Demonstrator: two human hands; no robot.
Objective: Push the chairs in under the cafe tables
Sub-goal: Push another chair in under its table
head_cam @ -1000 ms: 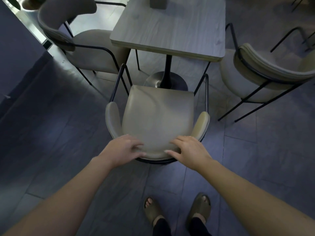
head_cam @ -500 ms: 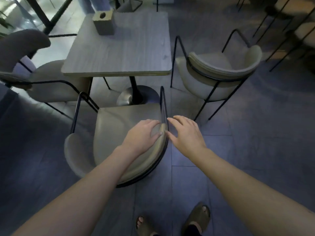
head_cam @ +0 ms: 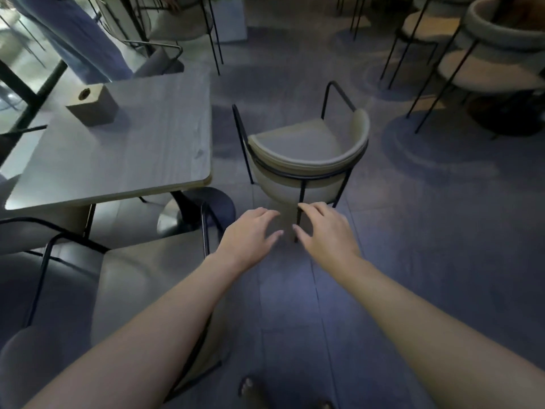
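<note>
A grey wooden cafe table (head_cam: 141,149) stands at the left. Below it, at the lower left, is a beige chair (head_cam: 141,290) with a black metal frame, its front edge near the table's pedestal. A second beige chair (head_cam: 306,154) stands right of the table, its curved back toward me, apart from the table's edge. My left hand (head_cam: 250,234) and my right hand (head_cam: 327,231) hover side by side over the floor between the two chairs. Both are open with fingers spread, holding nothing. The right fingertips are close to the second chair's rear leg.
A small wooden block (head_cam: 93,106) with a hole sits on the table. A person's legs (head_cam: 79,39) stand behind the table at the upper left. More chairs (head_cam: 486,54) stand at the upper right. My sandalled foot (head_cam: 250,391) shows at the bottom.
Both hands have come off the back of the near chair and moved right, toward the second chair. The view has swung right, putting the near chair at the lower left.
</note>
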